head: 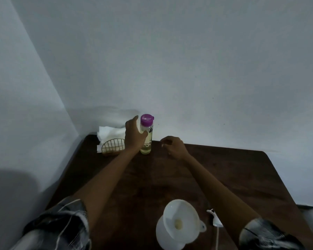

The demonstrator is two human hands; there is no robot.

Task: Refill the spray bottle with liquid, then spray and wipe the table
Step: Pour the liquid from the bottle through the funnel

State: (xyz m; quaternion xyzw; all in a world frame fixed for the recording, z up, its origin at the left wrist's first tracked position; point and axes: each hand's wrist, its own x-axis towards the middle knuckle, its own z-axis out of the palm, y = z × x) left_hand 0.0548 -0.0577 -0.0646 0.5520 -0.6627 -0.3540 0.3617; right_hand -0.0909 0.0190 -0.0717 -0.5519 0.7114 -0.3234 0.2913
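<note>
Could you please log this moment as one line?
left grip holds purple-capped bottle | right grip empty | funnel on white bottle

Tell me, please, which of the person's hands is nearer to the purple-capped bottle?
Left. The left hand is on the purple-capped bottle, thumb curled across its front. The right hand is apart from it, off to its right, holding nothing.
</note>
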